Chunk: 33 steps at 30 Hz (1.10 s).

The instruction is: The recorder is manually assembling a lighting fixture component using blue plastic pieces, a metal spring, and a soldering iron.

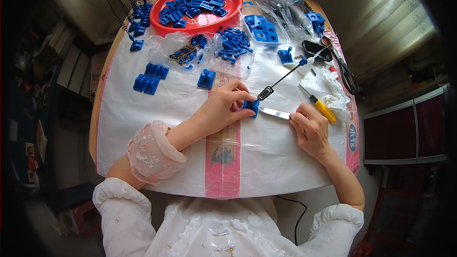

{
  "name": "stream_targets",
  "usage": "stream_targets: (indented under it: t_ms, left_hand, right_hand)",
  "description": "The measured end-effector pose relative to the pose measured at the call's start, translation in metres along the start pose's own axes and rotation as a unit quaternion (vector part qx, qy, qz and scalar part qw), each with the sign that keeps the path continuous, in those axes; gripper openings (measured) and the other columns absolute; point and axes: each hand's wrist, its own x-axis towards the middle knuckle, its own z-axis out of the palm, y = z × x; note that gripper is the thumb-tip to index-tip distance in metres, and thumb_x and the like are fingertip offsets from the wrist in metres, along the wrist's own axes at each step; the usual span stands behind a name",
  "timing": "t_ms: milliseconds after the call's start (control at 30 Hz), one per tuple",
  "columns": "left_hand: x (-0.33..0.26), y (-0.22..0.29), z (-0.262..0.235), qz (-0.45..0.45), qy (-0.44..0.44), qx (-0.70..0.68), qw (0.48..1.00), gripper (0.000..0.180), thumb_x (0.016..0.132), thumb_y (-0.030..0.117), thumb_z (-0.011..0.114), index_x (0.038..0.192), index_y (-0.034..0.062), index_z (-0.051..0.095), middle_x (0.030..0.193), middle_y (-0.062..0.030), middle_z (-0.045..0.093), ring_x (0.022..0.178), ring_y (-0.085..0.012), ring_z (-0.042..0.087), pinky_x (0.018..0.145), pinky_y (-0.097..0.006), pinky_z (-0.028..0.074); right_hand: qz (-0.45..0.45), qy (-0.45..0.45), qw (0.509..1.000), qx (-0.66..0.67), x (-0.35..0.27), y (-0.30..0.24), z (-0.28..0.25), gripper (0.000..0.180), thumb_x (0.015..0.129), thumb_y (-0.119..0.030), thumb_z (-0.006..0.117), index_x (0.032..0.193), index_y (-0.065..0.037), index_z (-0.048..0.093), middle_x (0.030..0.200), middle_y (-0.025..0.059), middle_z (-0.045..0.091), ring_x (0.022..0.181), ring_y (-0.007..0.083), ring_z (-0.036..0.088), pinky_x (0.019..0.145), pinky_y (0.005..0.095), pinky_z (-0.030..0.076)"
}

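Note:
My left hand (pixel 223 104) pinches a small blue plastic base (pixel 251 108) between thumb and fingers, just above the table's middle. From that base a black coil spring (pixel 265 93) leans up to the right. It runs on into a thin dark rod with a blue knob (pixel 303 62) at its far end. My right hand (pixel 310 127) is closed around a knife, whose flat silver blade (pixel 276 113) points left. The blade's tip is close beside the base; I cannot tell whether they touch. The knife's handle is hidden in my hand.
Behind are a red tray (pixel 154 21) of blue parts, a clear box (pixel 285 35), and loose blue pins (pixel 233 44). Several assembled spring pieces (pixel 136 45) stand at far left. On the right lie a yellow-handled screwdriver (pixel 324 110), scissors (pixel 350 78) and crumpled tissue (pixel 337 96).

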Motion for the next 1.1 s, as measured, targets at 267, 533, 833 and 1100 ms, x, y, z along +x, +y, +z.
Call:
stream_targets:
  t_ms: [267,533,833,1100]
  left_hand:
    - [-0.0001,-0.0006,0.0002,0.006,0.002,0.008,1.0,0.027,0.082,0.009,0.088,0.102,-0.0002,0.073,0.114,-0.0076,0.064,0.079,-0.0108,0.065,0.072,-0.024,0.057]
    - [-0.0004,-0.0015,0.0001,0.007,0.002,0.003,1.0,0.028,0.082,0.01,0.088,0.102,-0.0005,0.072,0.115,-0.0083,0.064,0.079,-0.0111,0.065,0.072,-0.024,0.057]
    - [0.0002,-0.0028,0.0005,0.016,0.002,0.005,1.0,0.028,0.082,0.01,0.088,0.102,-0.0004,0.073,0.115,-0.0084,0.064,0.079,-0.011,0.065,0.072,-0.024,0.057]
    - [0.0,-0.0001,-0.0016,0.007,-0.003,0.004,1.0,0.026,0.083,0.011,0.088,0.102,0.0001,0.073,0.115,-0.0087,0.064,0.079,-0.0112,0.065,0.072,-0.025,0.057]
  right_hand:
    - [-0.021,-0.007,1.0,0.021,0.0016,-0.0009,-0.0041,0.01,0.082,-0.003,0.072,0.085,-0.006,0.062,0.083,0.0074,0.054,0.073,0.026,0.059,0.058,0.0393,0.045]
    - [0.003,0.004,1.0,0.002,0.0012,-0.0021,0.0004,0.011,0.083,-0.003,0.071,0.084,-0.005,0.061,0.082,0.008,0.054,0.073,0.0262,0.059,0.058,0.0396,0.045]
    - [-0.008,-0.002,1.0,0.017,0.001,-0.0022,-0.0033,0.011,0.084,-0.003,0.071,0.084,-0.005,0.061,0.082,0.0078,0.054,0.072,0.0264,0.059,0.058,0.0395,0.045]
    - [0.003,0.005,1.0,0.007,0.0016,0.0002,-0.0008,0.012,0.083,-0.004,0.072,0.084,-0.005,0.06,0.083,0.008,0.054,0.072,0.0266,0.059,0.058,0.0395,0.045]
